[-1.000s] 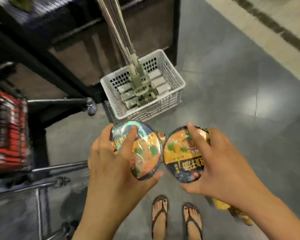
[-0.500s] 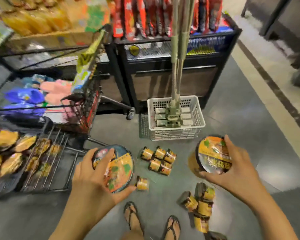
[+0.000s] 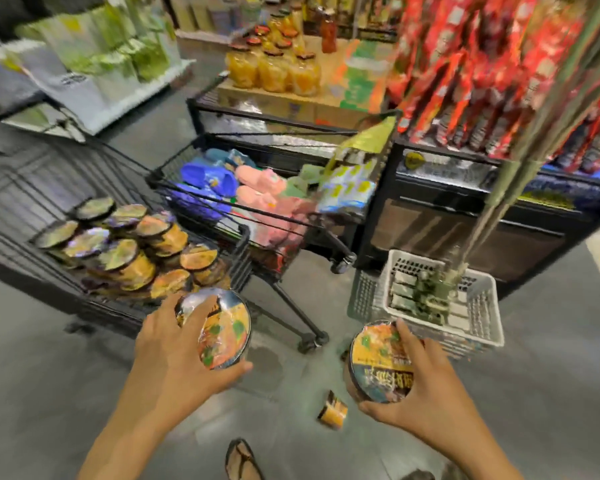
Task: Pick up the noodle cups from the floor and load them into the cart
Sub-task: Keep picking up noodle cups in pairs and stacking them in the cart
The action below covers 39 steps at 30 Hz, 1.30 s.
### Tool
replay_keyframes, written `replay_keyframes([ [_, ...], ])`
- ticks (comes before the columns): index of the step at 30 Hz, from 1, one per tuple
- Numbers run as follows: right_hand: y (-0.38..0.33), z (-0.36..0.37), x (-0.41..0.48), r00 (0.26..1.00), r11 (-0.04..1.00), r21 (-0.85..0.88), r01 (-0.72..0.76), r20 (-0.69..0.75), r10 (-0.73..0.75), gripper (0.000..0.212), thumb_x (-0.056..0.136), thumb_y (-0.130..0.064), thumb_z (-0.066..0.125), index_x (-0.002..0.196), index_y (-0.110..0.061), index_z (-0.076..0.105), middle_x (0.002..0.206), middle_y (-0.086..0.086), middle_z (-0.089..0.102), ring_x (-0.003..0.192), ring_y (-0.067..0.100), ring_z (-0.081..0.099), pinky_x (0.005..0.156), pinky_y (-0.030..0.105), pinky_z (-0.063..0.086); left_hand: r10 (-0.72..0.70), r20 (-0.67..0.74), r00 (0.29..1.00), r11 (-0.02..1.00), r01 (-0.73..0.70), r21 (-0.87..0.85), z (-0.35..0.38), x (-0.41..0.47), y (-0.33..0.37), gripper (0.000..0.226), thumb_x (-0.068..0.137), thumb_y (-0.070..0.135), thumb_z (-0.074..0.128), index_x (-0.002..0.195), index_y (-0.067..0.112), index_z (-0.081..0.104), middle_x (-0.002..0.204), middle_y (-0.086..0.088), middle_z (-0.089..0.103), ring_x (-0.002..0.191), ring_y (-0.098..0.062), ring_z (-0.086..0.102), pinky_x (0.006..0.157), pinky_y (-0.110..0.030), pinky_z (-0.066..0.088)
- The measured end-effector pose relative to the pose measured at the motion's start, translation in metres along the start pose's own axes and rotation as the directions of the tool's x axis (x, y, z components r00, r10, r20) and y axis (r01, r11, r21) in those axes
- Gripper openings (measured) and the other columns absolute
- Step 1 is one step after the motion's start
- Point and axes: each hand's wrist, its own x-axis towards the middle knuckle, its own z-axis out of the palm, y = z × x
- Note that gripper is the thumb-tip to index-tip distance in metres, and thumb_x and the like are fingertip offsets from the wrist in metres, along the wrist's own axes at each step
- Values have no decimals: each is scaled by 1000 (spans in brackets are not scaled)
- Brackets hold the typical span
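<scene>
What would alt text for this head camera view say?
Each hand, left hand and right hand, holds a noodle cup beside a black cart already loaded with cups. One small cup lies on the floor.

Left of the white basket (image 3: 482,327) stands the cart (image 3: 25,209), noodle cups (image 3: 125,251) piled in it; one small cup (image 3: 332,409) lies on the floor (image 3: 551,393) before the basket.

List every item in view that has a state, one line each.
left hand: gripping a noodle cup
right hand: gripping a second noodle cup
cart: partly loaded with noodle cups
small cup: lying on the floor
white basket: on the floor, holding packs
</scene>
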Motion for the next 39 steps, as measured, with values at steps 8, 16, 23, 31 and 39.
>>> replay_keyframes([
  [8,-129,68,72,977,979,-91,184,123,-172,134,47,-78,71,149,-43,-10,116,-10,21,122,14,34,95,24,39,-226,-25,974,972,224,-71,-30,17,-125,127,38,97,44,147,32,33,143,-13,36,128,-39,36,102,-54,37],
  [16,-191,87,137,937,943,-159,293,244,-250,138,43,-86,65,149,-41,-12,115,-9,24,122,16,35,96,27,40,-381,5,925,903,373,-214,-32,45,-165,134,33,97,45,150,35,24,146,-3,28,130,-28,25,107,-46,31],
  [23,-246,106,247,895,924,-105,367,310,-320,134,49,-74,77,152,-36,0,116,-8,25,126,18,34,95,25,35,-499,44,865,815,486,-314,-21,93,-184,128,36,101,42,148,48,9,151,9,12,136,-18,14,113,-41,27],
  [31,-327,129,382,783,814,-119,569,382,-491,139,36,-82,64,153,-30,12,130,4,37,127,23,40,104,26,34,-618,87,782,745,617,-254,4,185,-195,117,56,90,53,149,45,-3,158,5,-6,144,-23,2,116,-41,18],
  [39,-361,159,460,655,692,-207,691,584,-479,142,37,-87,60,154,-29,4,134,8,30,128,28,38,102,35,39,-719,93,688,656,718,-233,45,231,-201,122,54,93,49,152,37,4,160,1,-5,144,-25,-3,118,-42,9],
])
